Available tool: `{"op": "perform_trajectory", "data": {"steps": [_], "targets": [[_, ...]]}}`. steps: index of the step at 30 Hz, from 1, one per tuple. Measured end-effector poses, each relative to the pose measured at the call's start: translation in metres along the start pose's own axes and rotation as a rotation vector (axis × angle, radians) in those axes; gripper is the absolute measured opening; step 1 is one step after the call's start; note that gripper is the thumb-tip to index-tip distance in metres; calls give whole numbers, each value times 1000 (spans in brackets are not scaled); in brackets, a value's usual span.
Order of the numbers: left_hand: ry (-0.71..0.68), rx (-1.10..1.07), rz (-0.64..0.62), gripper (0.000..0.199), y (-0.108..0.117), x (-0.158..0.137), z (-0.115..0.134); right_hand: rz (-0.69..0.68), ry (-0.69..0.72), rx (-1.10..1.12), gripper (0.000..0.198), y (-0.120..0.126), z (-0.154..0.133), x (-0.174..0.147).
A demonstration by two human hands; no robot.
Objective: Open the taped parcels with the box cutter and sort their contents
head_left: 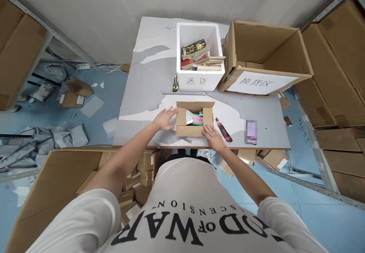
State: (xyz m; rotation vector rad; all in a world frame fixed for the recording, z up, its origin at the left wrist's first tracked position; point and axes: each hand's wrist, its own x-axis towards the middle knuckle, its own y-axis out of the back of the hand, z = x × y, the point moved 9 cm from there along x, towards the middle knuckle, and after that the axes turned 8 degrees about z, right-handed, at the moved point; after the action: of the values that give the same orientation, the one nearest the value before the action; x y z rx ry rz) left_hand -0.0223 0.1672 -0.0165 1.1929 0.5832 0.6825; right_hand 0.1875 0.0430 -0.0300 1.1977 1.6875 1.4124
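Small open brown cardboard box [194, 119] sitting at the near edge of the grey table [148, 89]. Left hand [165, 118] resting flat, fingers spread, against its left wall; right hand [213, 136] lying loosely open at its near-right corner. Probably light, stiff-walled; side walls offering the surest hold.

Bright, even indoor light, soft faint shadows, sharp focus, with strong fisheye bending toward the edges

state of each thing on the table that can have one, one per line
small cardboard box: flaps open, items inside
left hand: flat against the box's side
right hand: on the box's near corner
white foam box: lidless, holds books
large cardboard box: open
red utility knife: lying flat, untouched
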Motion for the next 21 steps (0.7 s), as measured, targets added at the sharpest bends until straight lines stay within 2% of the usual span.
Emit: {"op": "perform_trajectory", "data": {"steps": [2,4,7,9,12,15,17,19,21], "targets": [[54,58,71,60,15,0,9,-47,-16,9,44,15,1,15],[15,64,111,42,23,8,31,-128,23,11,38,24,-1,38],[-260,8,-24,34,8,28,84,-295,124,-61,33,21,-11,75],[-312,82,-146,32,-8,43,100,-410,132,-152,31,11,-14,94],[-286,275,-226,30,-19,59,105,-461,83,-246,34,1,-18,109],[-256,346,-164,33,-9,61,105,-400,15,-291,36,4,-16,107],[-148,346,-101,44,1,54,96,-330,-103,-308,35,12,-1,96],[6,333,-18,64,9,42,80,-242,-264,-299,52,20,22,78],[152,289,67,85,11,24,63,-163,-385,-229,83,19,44,56]]}}
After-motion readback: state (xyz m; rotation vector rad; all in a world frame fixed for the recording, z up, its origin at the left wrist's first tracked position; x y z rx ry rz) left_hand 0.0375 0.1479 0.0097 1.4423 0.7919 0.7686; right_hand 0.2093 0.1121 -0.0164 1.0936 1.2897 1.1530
